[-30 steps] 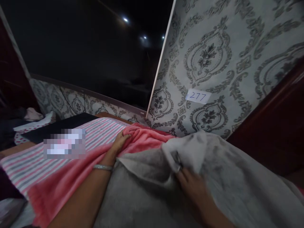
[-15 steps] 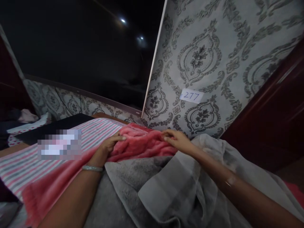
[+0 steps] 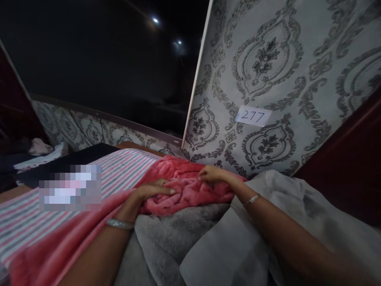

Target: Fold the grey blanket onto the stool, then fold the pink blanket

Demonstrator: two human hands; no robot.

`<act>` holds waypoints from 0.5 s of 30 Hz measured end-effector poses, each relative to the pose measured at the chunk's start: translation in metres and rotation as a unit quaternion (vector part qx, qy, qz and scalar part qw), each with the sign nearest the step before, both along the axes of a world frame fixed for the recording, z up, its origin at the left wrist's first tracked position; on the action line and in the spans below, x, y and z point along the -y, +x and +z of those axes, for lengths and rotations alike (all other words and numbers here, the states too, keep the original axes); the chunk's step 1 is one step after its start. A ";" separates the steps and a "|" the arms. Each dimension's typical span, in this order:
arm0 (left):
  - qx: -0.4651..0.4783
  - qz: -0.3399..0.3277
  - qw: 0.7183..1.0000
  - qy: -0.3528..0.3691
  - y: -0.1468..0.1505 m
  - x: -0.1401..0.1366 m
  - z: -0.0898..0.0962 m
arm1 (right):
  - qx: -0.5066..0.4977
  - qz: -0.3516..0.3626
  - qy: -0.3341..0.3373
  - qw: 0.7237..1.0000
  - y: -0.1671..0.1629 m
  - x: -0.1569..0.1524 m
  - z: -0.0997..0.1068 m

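A fluffy coral-pink blanket (image 3: pixel 190 191) lies bunched in front of me, with one long flap running down to the lower left. My left hand (image 3: pixel 153 190) rests on its near left part, thumb stretched out and fingers partly sunk in the folds. At the far right of the bunch, my right hand (image 3: pixel 212 174) is closed, its curled fingertips pinching the pink pile. Directly below the pink folds lies a thick grey fleece (image 3: pixel 172 234). A thin grey-white cloth (image 3: pixel 217 242) overlaps that fleece under my right forearm.
A striped cloth (image 3: pixel 125 165) covers the surface on the left, with a blurred-out patch on it. Behind stand a large dark TV screen (image 3: pixel 104 67) and a patterned wall bearing a paper label (image 3: pixel 254 116) marked 277. Dark red wood (image 3: pixel 342 159) edges the right side.
My left hand has moved right and nearer, from the blanket's left edge onto its folds. My right hand has drawn slightly inward with fingers more curled. The pink folds are more rumpled; the view has shifted.
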State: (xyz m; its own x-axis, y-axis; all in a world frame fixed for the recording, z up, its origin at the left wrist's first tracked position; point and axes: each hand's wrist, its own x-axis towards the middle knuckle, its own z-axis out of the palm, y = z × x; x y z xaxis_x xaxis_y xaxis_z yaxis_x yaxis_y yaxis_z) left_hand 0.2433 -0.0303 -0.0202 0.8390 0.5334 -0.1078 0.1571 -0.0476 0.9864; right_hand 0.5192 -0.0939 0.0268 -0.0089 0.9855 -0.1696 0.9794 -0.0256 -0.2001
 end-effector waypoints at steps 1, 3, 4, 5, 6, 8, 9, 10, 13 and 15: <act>-0.014 -0.022 1.000 0.004 0.001 0.002 0.002 | 0.007 -0.020 0.026 0.999 -0.001 -0.014 0.004; -0.021 -0.033 0.999 -0.007 0.001 0.004 0.000 | 0.020 -0.051 0.080 0.995 -0.008 -0.044 0.007; -0.009 -0.012 1.000 -0.016 0.001 0.004 -0.003 | 0.024 -0.057 0.095 0.994 -0.015 -0.057 0.005; 0.008 0.019 0.999 -0.027 0.001 0.003 -0.008 | 0.027 -0.059 0.101 0.993 -0.022 -0.068 0.002; 0.031 0.054 0.997 -0.037 0.001 0.000 -0.013 | 0.030 -0.062 0.101 0.992 -0.030 -0.075 -0.003; 0.072 0.141 0.987 -0.034 0.000 -0.007 -0.021 | 0.040 -0.078 0.107 0.990 -0.045 -0.077 -0.016; 0.083 0.197 0.977 -0.006 -0.001 -0.011 -0.024 | 0.047 -0.093 0.118 0.987 -0.051 -0.072 -0.022; 0.080 0.264 0.960 0.044 -0.001 -0.016 -0.026 | 0.055 -0.105 0.137 0.983 -0.055 -0.065 -0.028; -0.029 0.442 0.860 0.253 -0.004 -0.030 -0.026 | 0.067 -0.051 0.162 0.983 -0.060 -0.035 -0.041; -0.158 0.456 0.813 0.326 -0.004 -0.034 -0.026 | 0.053 0.010 0.128 0.990 -0.059 -0.021 -0.045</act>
State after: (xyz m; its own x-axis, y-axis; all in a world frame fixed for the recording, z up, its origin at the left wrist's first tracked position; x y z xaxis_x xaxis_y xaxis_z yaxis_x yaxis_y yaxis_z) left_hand 0.2396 0.0032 -0.0458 0.0476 0.9481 0.3145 0.6618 -0.2658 0.7010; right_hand 0.4602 -0.0731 -0.0179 -0.0250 0.9961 0.0849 0.9951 0.0329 -0.0930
